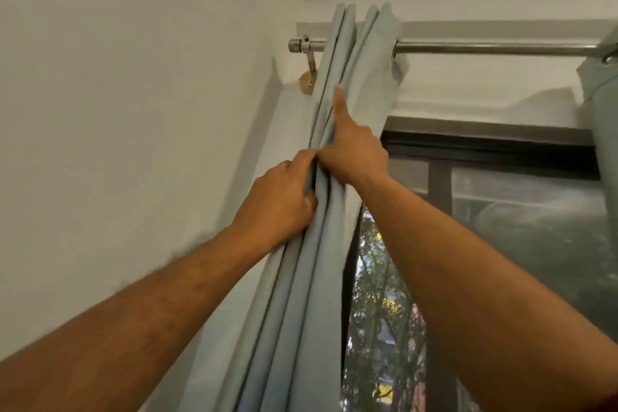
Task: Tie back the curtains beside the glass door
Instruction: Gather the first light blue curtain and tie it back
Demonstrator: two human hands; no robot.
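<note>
The risk I'd watch from here is the pale blue-grey pleated fabric curtain [301, 261] spreading back out: it is only gathered by hand, no tie-back is in sight, and if either grip loosens the folds will likely fan toward the dark-framed glass door [501, 244] again. A hard downward tug could also strain the silver metal curtain rod [485, 47] and its small wall bracket [309, 67], which looks light. The curtain hangs bunched at the rod's left end, close against the white wall [117, 110]. The left hand [284, 197] has its fingers curled around the outer pleats, pinching them at the bundle's left edge. The right hand [354, 150] presses on the front of the folds just above, its forefinger stretched straight up along a crease; the other fingers are tucked into the cloth, so I cannot tell how firmly they grip. A second curtain [602, 104] hangs at the far right.
</note>
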